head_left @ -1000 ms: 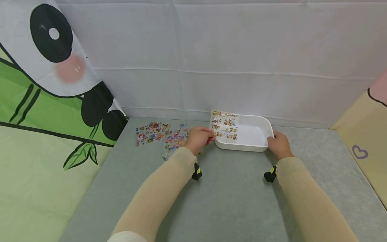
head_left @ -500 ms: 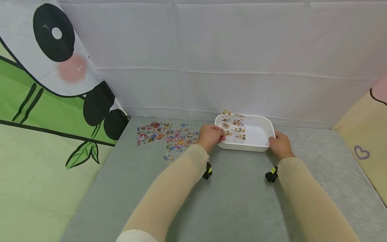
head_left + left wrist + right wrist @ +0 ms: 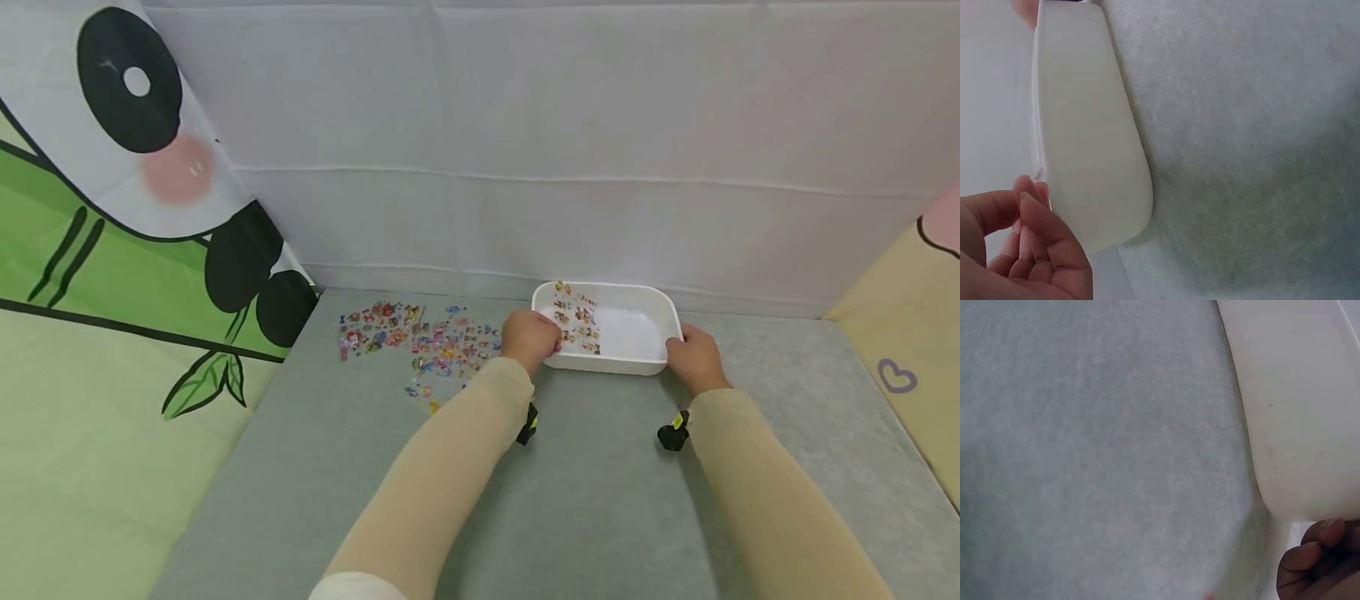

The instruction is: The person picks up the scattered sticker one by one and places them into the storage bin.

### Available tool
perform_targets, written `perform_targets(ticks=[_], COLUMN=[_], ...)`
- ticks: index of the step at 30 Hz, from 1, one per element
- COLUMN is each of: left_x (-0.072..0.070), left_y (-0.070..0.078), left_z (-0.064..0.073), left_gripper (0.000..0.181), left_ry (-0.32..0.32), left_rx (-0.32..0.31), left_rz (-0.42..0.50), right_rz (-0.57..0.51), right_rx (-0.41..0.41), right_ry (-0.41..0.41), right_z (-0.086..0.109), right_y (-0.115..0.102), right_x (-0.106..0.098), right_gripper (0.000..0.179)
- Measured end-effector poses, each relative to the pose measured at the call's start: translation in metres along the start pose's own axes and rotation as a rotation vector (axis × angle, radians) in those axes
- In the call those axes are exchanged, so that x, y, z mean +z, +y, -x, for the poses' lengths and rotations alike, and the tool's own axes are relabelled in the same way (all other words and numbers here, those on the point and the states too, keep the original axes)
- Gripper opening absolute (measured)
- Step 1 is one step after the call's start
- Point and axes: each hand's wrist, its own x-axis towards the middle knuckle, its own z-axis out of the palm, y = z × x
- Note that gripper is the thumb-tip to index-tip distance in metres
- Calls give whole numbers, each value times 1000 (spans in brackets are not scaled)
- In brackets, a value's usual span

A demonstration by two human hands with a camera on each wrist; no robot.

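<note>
Here's the sticker sheet (image 3: 577,321), see-through with rows of small brown and yellow figures, lying across the left part of the white tray's (image 3: 637,329) opening; whether it touches the tray floor, I can't tell. The left hand (image 3: 528,340) is at the tray's near left corner, thumb and fingertip pinched together on the sheet's edge, the other fingers folded in below. Over on the opposite end, the right hand (image 3: 697,360) grips the tray's end, fingers curled in against it. The tray sits upright on the grey table (image 3: 600,483), near the white cloth backdrop (image 3: 570,125). Out to the left, more colourful sticker sheets (image 3: 378,329) lie flat on the table, and beyond them stands a green and white cartoon panel (image 3: 150,275).
</note>
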Motion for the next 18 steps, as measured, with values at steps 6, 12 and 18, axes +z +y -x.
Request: perform_targets(ticks=[6,12,18], left_x=[-3,-5,-17], left_y=[-2,-9,-21], left_z=[4,-3,-16], left_gripper=[28,20,19], left_ry=[-12,40,49], left_rx=[65,127,100], left_rz=[-113,-191,-160], right_rz=[-10,-13,-1], right_rx=[-3,-18,-9], right_ry=[1,2,2], right_z=[1,1,0], right_y=[-2,-2,-1], right_x=[1,2,1], right_gripper=[57,57,56])
